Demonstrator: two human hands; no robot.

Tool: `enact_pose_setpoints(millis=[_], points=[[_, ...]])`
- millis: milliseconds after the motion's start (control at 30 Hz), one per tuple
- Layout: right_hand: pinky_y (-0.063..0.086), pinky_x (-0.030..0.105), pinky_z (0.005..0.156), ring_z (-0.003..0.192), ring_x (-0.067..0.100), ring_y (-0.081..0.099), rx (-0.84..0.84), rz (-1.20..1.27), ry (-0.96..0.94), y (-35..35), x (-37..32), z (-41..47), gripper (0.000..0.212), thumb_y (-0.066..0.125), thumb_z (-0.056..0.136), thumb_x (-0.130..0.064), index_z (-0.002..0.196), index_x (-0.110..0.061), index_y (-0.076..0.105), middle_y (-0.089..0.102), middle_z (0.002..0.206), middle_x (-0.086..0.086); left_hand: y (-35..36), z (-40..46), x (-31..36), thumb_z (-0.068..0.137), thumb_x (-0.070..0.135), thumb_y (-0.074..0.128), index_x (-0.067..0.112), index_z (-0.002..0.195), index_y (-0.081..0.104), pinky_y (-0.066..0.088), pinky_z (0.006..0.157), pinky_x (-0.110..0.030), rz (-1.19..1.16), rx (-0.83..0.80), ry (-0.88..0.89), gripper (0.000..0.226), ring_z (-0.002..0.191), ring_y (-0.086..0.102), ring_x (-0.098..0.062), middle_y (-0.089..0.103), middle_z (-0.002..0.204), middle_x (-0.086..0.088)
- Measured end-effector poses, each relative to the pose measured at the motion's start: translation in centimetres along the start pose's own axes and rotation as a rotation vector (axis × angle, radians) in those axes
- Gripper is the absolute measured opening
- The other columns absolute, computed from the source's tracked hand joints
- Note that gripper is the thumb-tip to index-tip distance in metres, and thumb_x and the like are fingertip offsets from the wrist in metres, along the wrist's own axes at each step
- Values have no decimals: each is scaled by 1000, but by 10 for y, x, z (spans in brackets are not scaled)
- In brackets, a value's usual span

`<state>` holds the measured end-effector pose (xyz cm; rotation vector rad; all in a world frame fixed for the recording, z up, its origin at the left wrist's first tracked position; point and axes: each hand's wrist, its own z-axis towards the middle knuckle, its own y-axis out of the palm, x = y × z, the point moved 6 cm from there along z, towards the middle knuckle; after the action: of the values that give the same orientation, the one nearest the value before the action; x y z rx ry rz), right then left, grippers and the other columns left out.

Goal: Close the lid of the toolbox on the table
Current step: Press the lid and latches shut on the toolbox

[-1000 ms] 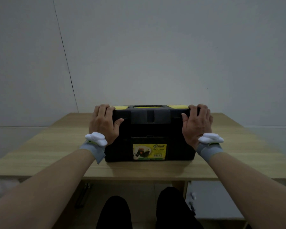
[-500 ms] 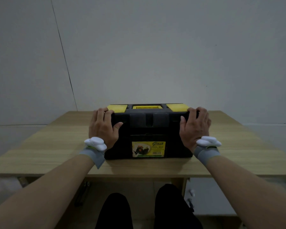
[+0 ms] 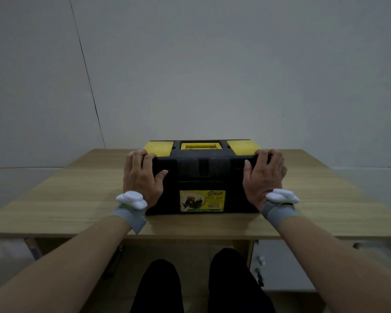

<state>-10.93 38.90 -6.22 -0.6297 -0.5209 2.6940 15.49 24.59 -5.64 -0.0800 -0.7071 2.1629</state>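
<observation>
Two hands clasp toolbox [image 3: 201, 177] ends: left hand [image 3: 142, 177], right hand [image 3: 263, 177]; lid [image 3: 201, 152] down between grips.

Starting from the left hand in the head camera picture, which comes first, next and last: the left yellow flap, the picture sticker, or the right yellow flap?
From the left hand:
1. Left yellow flap, on the lid right by its fingertips.
2. Picture sticker, low on the toolbox front, middle.
3. Right yellow flap, at the far end of the lid, by the right hand.
</observation>
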Motion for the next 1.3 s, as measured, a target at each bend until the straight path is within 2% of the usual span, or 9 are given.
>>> enact_pose_setpoints(millis=[233,900,1133,1300], points=[[38,45,79,99,39,47,-3,7,8,0,0,-4,42,46,84,-38,108,-4,55,48,111,23,0,-3,0,77,29,66,-3,106,61,44,90,-47,-4,-10,-7,44,106,49,-42,55,112,-24],[39,46,80,97,38,47,-6,41,28,1,2,-8,37,52,85,-35,106,-4,55,47,108,23,5,-10,-5,79,37,59,0,108,61,42,90,-44,-17,34,-7,47,108,46,-36,54,113,-21],[42,47,77,101,37,46,-53,30,89,3,7,-7,37,53,87,-48,113,-22,60,43,117,19,8,-4,-7,85,43,53,13,95,63,40,81,-42,-8,101,-137,33,110,51,-35,57,120,-11],[44,47,90,116,42,42,-118,119,163,13,15,-7,46,50,86,-56,122,-31,59,36,135,19,16,-3,-9,88,49,48,15,103,66,46,83,-44,-51,91,-217,42,110,53,-36,58,128,-10]])
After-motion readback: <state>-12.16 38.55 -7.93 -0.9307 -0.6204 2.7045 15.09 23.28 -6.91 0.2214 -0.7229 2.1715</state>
